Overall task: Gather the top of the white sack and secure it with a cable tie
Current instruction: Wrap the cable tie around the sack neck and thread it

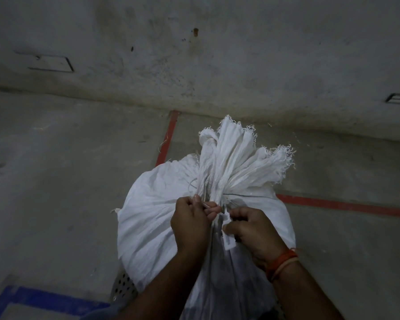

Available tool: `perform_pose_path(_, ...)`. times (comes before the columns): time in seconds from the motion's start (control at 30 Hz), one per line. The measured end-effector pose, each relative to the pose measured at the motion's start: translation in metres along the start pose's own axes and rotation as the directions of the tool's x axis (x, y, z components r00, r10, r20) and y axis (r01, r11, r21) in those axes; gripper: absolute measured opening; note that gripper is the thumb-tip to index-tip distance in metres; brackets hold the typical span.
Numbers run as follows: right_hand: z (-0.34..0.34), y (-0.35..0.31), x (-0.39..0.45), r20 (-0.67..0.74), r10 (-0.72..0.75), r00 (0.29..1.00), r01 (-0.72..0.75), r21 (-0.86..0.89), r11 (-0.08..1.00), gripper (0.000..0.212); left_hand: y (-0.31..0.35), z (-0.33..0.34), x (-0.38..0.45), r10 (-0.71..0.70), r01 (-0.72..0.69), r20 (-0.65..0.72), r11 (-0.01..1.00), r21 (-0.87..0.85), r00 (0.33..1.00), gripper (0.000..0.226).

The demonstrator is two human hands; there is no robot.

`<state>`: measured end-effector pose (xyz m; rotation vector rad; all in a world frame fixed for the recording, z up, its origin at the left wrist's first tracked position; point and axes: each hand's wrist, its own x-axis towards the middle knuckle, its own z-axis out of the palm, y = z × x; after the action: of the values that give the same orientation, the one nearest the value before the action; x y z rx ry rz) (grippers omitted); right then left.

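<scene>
A full white woven sack [153, 218] stands on the floor in front of me. Its top is bunched into a frayed tuft [238, 155] that fans up and to the right. A white cable tie [226, 229] runs round the neck of the tuft, and its flat tag end hangs down between my hands. My left hand [192, 225] pinches the thin tail of the tie at the neck. The fingers of my right hand [252, 229] are closed on the tie's head and tag. An orange thread band circles my right wrist.
The grey concrete floor carries red tape lines [168, 139] behind and to the right of the sack, and blue tape [42, 299] at the lower left. A perforated metal object [124, 287] shows under the sack's left side. A stained wall rises behind.
</scene>
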<state>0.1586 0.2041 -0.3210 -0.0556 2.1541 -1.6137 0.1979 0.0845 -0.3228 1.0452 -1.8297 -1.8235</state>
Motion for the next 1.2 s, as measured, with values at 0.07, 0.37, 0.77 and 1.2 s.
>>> perform_pose_path(0.07,-0.001,-0.001,0.0,-0.007,-0.016,1.0,0.016,0.002,1.0,0.022,0.001,0.0,-0.002,0.009,-0.009,-0.005,1.0,0.016,1.0,0.028)
perform_pose_path(0.37,0.002,-0.002,-0.002,-0.101,-0.107,0.989,0.103,-0.044,0.994,0.014,0.005,-0.002,0.001,-0.064,0.087,0.126,0.979,-0.184,0.99,0.027)
perform_pose_path(0.77,0.008,-0.013,-0.008,-0.049,-0.019,0.999,0.027,0.176,0.984,0.027,-0.012,-0.002,0.008,-0.081,0.129,0.315,0.982,-0.136,0.946,0.019)
perform_pose_path(1.2,0.024,-0.006,-0.004,-0.217,-0.276,0.936,0.158,-0.443,0.882,0.022,0.009,-0.042,0.006,0.118,-0.396,0.443,0.685,0.611,0.888,0.048)
